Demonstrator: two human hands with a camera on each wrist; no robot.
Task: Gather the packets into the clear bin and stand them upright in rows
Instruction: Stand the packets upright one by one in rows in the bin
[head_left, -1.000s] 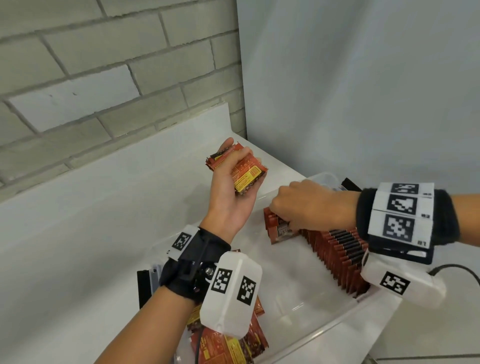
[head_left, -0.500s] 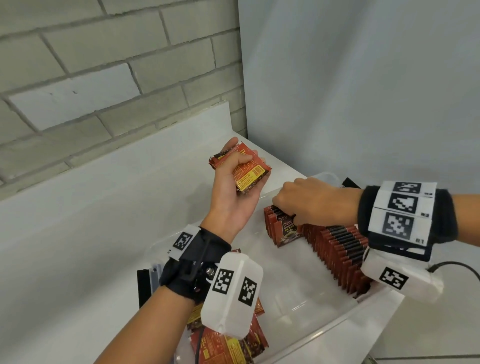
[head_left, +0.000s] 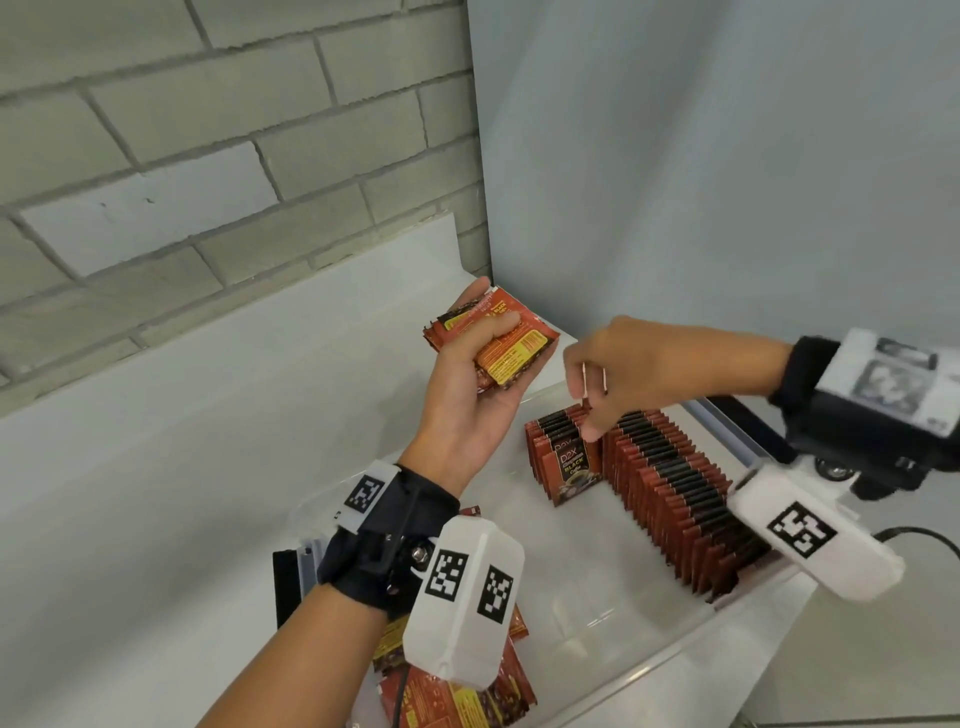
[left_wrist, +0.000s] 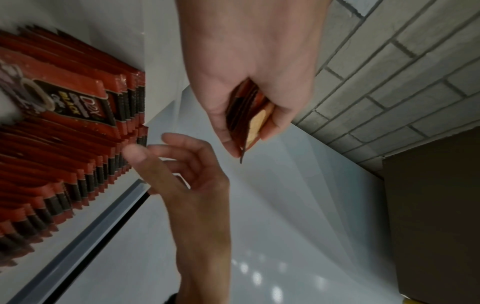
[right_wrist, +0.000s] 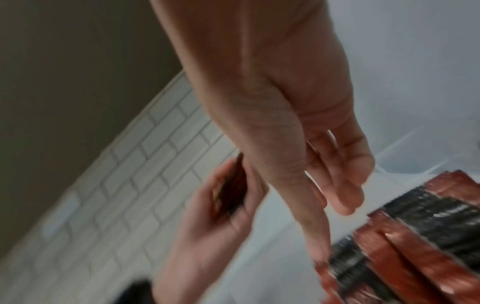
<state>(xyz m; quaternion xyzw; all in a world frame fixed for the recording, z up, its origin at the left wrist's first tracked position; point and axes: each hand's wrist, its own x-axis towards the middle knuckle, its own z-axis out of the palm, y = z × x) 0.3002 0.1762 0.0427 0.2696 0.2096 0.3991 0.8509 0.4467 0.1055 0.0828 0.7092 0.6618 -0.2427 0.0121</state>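
Observation:
My left hand (head_left: 483, 358) grips a small stack of red and yellow packets (head_left: 498, 338) above the far left corner of the clear bin (head_left: 675, 660). The same stack (left_wrist: 246, 121) shows edge-on in the left wrist view. A long row of red and black packets (head_left: 675, 493) stands upright along the bin's right side, and a short group (head_left: 566, 462) leans at its far end. My right hand (head_left: 597, 384) hovers over that end with relaxed fingers, holding nothing. Its thumb tip (right_wrist: 319, 255) touches the packets' tops (right_wrist: 348, 267). Loose packets (head_left: 457, 696) lie in the bin's near left corner.
The bin sits on a white counter (head_left: 156, 467) in a corner between a grey brick wall (head_left: 208, 156) and a pale panel (head_left: 727, 156). Black and grey strips (head_left: 291, 577) stand left of the bin; a black object (head_left: 748, 421) lies behind it. A cable (head_left: 924, 535) runs at the right.
My right hand has let go of the packets it pressed into the row's far end and has risen, its fingers loosened. My left hand with its stack has barely moved.

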